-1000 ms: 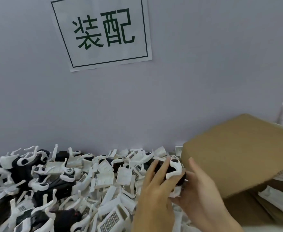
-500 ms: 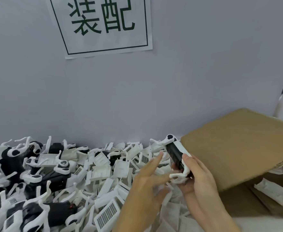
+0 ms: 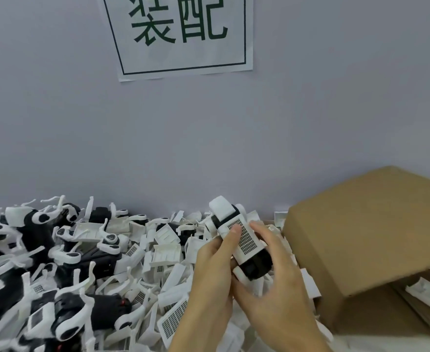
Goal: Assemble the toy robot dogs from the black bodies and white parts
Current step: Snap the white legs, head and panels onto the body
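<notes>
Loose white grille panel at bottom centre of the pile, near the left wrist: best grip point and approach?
Judging by its pose, pinch the grille panel across its two long edges, coming from above. It lies grille-face up and tilted on the white parts pile, so the flat face offers no hold, while the raised upper-right end looks free. The left hand is nearest, though busy holding the toy dog.

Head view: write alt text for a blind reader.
Two hands, left hand and right hand, hold a toy robot dog with a white grilled panel above a heap of loose white parts, with a cardboard box at right.
</notes>
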Available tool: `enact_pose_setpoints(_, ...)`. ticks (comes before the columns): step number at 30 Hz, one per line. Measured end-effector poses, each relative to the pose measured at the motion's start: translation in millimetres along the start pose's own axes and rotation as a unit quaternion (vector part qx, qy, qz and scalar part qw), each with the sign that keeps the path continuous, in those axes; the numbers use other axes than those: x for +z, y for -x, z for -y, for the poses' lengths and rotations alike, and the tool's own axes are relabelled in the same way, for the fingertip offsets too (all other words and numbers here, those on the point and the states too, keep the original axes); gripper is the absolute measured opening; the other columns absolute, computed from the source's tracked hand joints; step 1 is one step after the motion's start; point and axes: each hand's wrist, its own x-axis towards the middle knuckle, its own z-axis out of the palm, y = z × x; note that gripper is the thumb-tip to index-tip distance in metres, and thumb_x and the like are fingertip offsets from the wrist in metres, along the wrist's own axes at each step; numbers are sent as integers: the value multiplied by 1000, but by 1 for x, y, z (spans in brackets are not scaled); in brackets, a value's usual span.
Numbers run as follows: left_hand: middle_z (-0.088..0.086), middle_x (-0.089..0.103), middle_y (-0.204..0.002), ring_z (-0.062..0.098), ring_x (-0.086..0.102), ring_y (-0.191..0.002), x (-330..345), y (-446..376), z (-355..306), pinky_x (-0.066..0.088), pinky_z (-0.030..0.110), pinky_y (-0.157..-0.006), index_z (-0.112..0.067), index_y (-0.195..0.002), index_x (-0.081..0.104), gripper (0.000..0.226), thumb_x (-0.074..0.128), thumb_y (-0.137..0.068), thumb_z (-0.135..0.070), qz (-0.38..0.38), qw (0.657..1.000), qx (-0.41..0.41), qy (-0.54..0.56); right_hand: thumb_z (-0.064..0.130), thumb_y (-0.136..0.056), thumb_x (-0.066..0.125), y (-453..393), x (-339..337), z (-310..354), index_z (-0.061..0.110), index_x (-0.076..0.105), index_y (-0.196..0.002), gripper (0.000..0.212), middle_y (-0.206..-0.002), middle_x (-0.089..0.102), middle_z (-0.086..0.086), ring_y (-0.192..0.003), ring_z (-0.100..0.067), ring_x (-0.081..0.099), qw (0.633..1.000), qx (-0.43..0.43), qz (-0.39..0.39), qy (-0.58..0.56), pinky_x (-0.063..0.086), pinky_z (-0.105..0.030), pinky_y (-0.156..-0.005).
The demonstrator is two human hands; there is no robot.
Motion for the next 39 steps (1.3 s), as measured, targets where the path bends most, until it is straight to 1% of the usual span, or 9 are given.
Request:
enact_pose_setpoints(5,22,77,-97,30,77,-82,1,2,-2,60,32,-58,-6,-86,80,29,70,-77,-33,17,998,25,61,22,-69,92,-1,1,-6,33,41,-146,93,-135,50,26,-127,1,51,999,-9,-45,22,43,-4,-93)
enact_pose_setpoints(11,14,78,-103,28,76,-97,-1,1,1,63,38,-81,-19,-94,80,28,73,-73,-36,49,994,98,23,47,-68,84,-2,0,-6,42,47,-138,79,-126,60,22,-122,-2,56,998,27,-42,32,49,-14,-93)
enact_pose_setpoints(15,3,80,-96,18,77,-92,0,3,4,60,23,-73,-30,-94,80,22,81,-78,-15,75,976,189,-78,14,-71,89,-5,-4,-7,63,54,-118,76,-115,69,24,-108,1,66,993,93,16,-66,54,-14,-87)
enact_pose_setpoints(18,3,80,-95,19,77,-90,2,3,7,61,25,-71,-32,-95,80,30,82,-78,-8,89,970,196,-114,3,-72,85,-5,-6,-9,42,61,-122,69,-109,75,14,-102,-7,71,991,101,18,-83,56,-22,-90)
enact_pose_setpoints(22,4,80,-94,22,77,-88,2,0,7,63,35,-73,-30,-94,79,25,85,-80,-10,75,971,192,-124,8,-72,86,-4,-5,-9,40,60,-125,68,-110,73,17,-102,-7,71,991,104,21,-86,59,-30,-87)
enact_pose_setpoints(26,6,80,-94,22,77,-90,1,-2,7,60,24,-70,-19,-94,78,30,74,-72,-39,23,986,152,-67,32,-72,89,-2,-4,-7,47,53,-129,69,-117,66,28,-112,3,62,995,93,6,-45,55,-24,-90)
enact_pose_setpoints(30,19,77,-98,38,75,-92,-1,-4,7,58,45,-77,-12,-96,77,45,68,-74,-50,-27,998,30,40,69,-64,73,0,-2,-3,51,37,-140,86,-127,53,35,-120,7,53,998,39,-20,44,49,-14,-90)
enact_pose_setpoints(36,21,77,-101,33,76,-87,-1,-6,6,60,45,-78,-10,-90,81,44,67,-72,-48,-11,995,8,97,55,-68,76,-3,-2,-1,36,51,-136,75,-123,60,19,-116,-8,59,994,-36,-79,67,46,-13,-90)
enact_pose_setpoints(39,19,77,-104,32,75,-97,-1,-7,7,56,48,-92,-11,-96,81,47,63,-77,-50,-9,996,10,92,67,-66,71,-3,-7,3,36,49,-141,84,-126,61,23,-117,-2,58,997,20,-71,31,50,-15,-90)
